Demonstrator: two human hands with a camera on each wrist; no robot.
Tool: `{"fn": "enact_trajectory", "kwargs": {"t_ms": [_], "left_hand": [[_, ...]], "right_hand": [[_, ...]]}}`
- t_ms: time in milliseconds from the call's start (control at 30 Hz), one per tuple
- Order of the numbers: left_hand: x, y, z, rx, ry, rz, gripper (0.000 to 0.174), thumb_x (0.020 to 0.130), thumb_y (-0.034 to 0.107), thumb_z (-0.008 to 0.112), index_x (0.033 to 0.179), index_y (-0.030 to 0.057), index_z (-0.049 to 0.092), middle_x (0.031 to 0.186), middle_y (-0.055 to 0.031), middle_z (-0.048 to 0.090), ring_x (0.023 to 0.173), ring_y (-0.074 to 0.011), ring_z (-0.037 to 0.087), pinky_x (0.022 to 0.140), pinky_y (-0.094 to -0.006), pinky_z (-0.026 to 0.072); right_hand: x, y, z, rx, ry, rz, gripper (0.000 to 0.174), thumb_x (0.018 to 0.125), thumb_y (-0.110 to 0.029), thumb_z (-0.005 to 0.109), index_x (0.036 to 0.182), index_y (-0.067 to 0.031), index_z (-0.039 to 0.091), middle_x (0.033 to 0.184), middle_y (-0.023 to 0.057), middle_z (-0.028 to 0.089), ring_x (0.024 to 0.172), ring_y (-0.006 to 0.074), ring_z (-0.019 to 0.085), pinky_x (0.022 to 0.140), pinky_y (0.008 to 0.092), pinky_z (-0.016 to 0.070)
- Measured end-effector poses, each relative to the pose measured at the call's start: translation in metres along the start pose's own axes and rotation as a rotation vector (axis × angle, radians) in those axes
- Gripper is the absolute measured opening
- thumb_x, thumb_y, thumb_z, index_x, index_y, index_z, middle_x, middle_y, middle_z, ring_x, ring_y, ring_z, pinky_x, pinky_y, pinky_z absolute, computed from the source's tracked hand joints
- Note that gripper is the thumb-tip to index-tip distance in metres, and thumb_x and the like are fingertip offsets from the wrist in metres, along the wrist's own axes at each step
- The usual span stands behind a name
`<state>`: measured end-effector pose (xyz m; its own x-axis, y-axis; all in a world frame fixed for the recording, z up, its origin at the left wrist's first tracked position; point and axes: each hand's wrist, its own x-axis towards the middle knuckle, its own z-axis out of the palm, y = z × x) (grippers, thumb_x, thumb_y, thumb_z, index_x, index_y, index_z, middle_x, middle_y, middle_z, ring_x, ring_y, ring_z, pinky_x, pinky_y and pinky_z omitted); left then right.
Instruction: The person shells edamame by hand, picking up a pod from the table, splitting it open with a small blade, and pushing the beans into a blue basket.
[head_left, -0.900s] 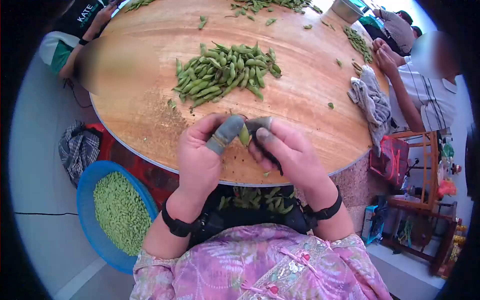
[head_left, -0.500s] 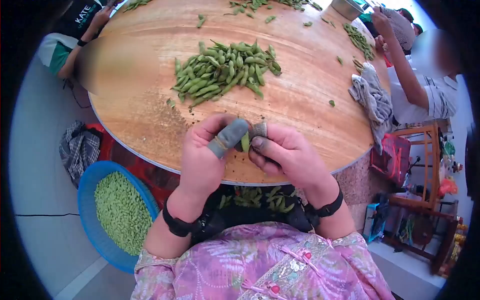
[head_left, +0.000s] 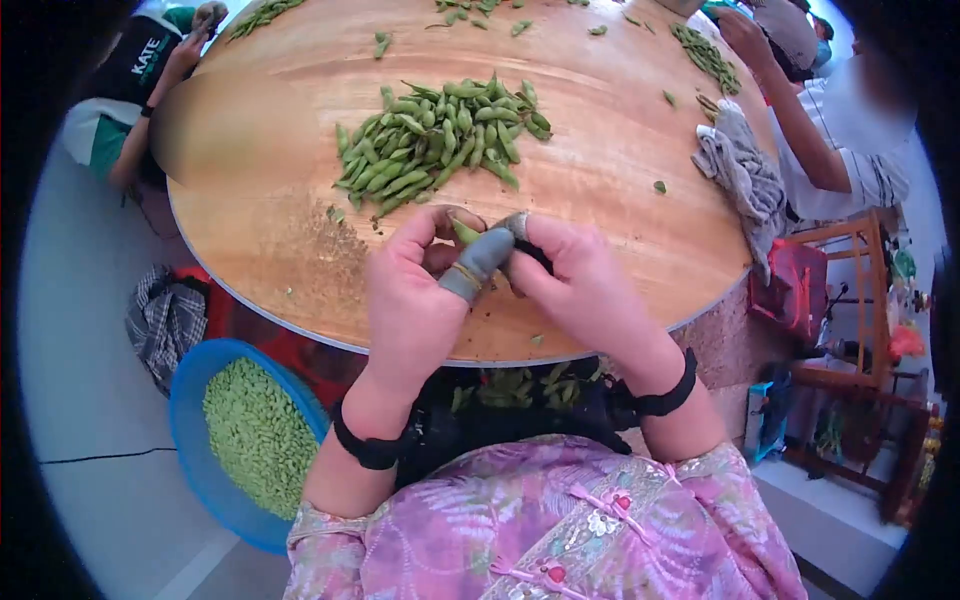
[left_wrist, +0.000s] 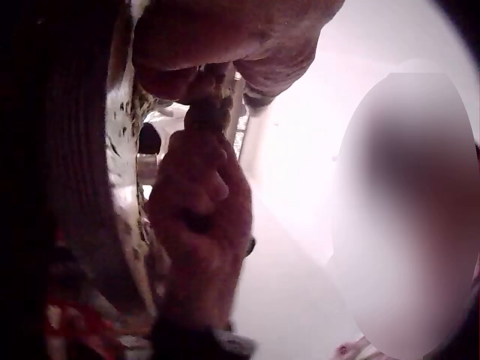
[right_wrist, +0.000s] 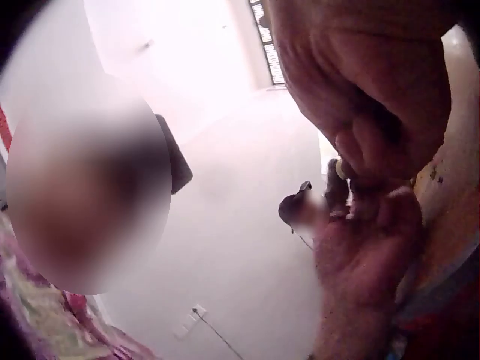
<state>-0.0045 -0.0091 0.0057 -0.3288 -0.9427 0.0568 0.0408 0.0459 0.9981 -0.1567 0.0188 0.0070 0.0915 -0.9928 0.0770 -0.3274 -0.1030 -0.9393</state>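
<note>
In the head view both hands meet over the near edge of the round wooden table. My left hand pinches a green soybean pod, its thumb in a grey cover lying across the pod's lower end. My right hand comes in from the other side, thumb and covered index finger curled in at that end; the left thumb hides part of its grip. The wrist views are dark, with the hands fingertip to fingertip. Beyond them lies a heap of soybean pods.
A blue basket of shelled green beans stands low at left. Pods lie on the lap below the table edge. A grey towel hangs over the table's right edge. Other people sit at left and right, near more pods.
The pod has moved up and left with my left hand's fingers, and the left thumb has swung right over its lower end. The head view has shifted slightly. The person at right has raised an arm.
</note>
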Motion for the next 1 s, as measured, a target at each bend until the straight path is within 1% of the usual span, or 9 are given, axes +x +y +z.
{"fn": "enact_trajectory", "kwargs": {"t_ms": [67, 267, 500, 567, 700, 767, 800, 900, 1000], "left_hand": [[0.003, -0.001, 0.001, -0.131, 0.017, -0.019, 0.018, 0.081, -0.001, 0.059, 0.099, 0.0002, 0.059, 0.088, -0.0059, 0.062, 0.069, -0.0096, 0.061, 0.057, -0.0197, 0.0474], [0.009, -0.010, -0.007, -0.701, -0.025, -0.295, 0.015, 0.084, -0.002, 0.050, 0.096, -0.0027, 0.058, 0.086, -0.0058, 0.060, 0.072, -0.0121, 0.060, 0.058, -0.0230, 0.0491], [0.012, -0.028, -0.025, -0.916, -0.084, -0.256, 0.020, 0.081, -0.004, 0.045, 0.095, -0.0021, 0.059, 0.091, -0.0076, 0.061, 0.077, -0.0133, 0.060, 0.065, -0.0241, 0.0511], [0.008, -0.008, -0.018, -0.635, -0.113, -0.327, 0.023, 0.082, -0.006, 0.043, 0.097, -0.0026, 0.060, 0.092, -0.0072, 0.060, 0.079, -0.0132, 0.059, 0.068, -0.0226, 0.0491], [-0.011, 0.000, -0.013, -0.207, -0.331, -0.285, 0.029, 0.081, -0.008, 0.040, 0.101, -0.0020, 0.061, 0.094, -0.0079, 0.060, 0.083, -0.0139, 0.060, 0.069, -0.0240, 0.0494], [-0.016, 0.001, -0.019, 0.036, -0.430, 0.047, 0.031, 0.081, -0.007, 0.040, 0.104, -0.0016, 0.060, 0.091, -0.0066, 0.060, 0.081, -0.0138, 0.058, 0.070, -0.0258, 0.0501], [-0.017, 0.004, -0.021, 0.035, -0.426, 0.044, 0.031, 0.081, -0.007, 0.040, 0.104, -0.0016, 0.060, 0.091, -0.0066, 0.060, 0.081, -0.0138, 0.058, 0.070, -0.0258, 0.0501], [-0.015, 0.010, -0.022, 0.174, -0.206, 0.013, 0.028, 0.080, -0.005, 0.047, 0.104, -0.0001, 0.060, 0.084, -0.0081, 0.057, 0.075, -0.0149, 0.056, 0.066, -0.0285, 0.0492], [-0.012, 0.008, -0.009, 0.501, 0.018, 0.236, 0.026, 0.078, -0.002, 0.055, 0.104, 0.0013, 0.061, 0.078, -0.0088, 0.053, 0.068, -0.0168, 0.054, 0.060, -0.0299, 0.0466]], "right_hand": [[0.004, -0.014, -0.004, -0.385, 0.130, -0.075, 0.011, 0.077, -0.010, 0.055, 0.076, 0.0005, 0.056, 0.065, 0.0211, 0.054, 0.058, 0.0358, 0.056, 0.055, 0.0418, 0.0445], [0.009, -0.012, 0.003, -0.423, 0.172, -0.100, 0.014, 0.078, -0.013, 0.055, 0.073, -0.0002, 0.056, 0.066, 0.0205, 0.057, 0.062, 0.0362, 0.058, 0.056, 0.0438, 0.0462], [0.013, -0.015, 0.007, -0.445, 0.124, -0.158, 0.013, 0.078, -0.012, 0.058, 0.081, 0.0006, 0.056, 0.066, 0.0200, 0.056, 0.059, 0.0338, 0.057, 0.052, 0.0399, 0.0435], [0.024, -0.019, -0.008, -0.550, 0.237, -0.007, 0.014, 0.078, -0.013, 0.058, 0.080, 0.0013, 0.055, 0.068, 0.0208, 0.056, 0.063, 0.0361, 0.058, 0.056, 0.0417, 0.0449], [0.039, 0.008, -0.019, -0.860, 0.222, -0.122, 0.015, 0.078, -0.015, 0.057, 0.077, -0.0007, 0.053, 0.067, 0.0200, 0.059, 0.064, 0.0366, 0.059, 0.059, 0.0442, 0.0481], [0.041, 0.009, -0.017, -0.869, 0.198, -0.037, 0.015, 0.075, -0.014, 0.058, 0.076, 0.0006, 0.054, 0.068, 0.0207, 0.059, 0.068, 0.0365, 0.060, 0.062, 0.0444, 0.0483], [0.039, 0.009, -0.017, -0.869, 0.194, -0.037, 0.015, 0.075, -0.014, 0.058, 0.076, 0.0006, 0.054, 0.068, 0.0207, 0.059, 0.068, 0.0365, 0.060, 0.062, 0.0444, 0.0483], [0.030, 0.004, -0.018, -0.703, 0.188, -0.118, 0.019, 0.073, -0.015, 0.059, 0.076, 0.0035, 0.056, 0.069, 0.0222, 0.057, 0.065, 0.0355, 0.058, 0.060, 0.0414, 0.0458], [0.020, -0.009, -0.019, -0.515, 0.072, 0.038, 0.020, 0.071, -0.015, 0.061, 0.077, 0.0032, 0.057, 0.061, 0.0147, 0.056, 0.057, 0.0246, 0.056, 0.055, 0.0348, 0.0440]]}}
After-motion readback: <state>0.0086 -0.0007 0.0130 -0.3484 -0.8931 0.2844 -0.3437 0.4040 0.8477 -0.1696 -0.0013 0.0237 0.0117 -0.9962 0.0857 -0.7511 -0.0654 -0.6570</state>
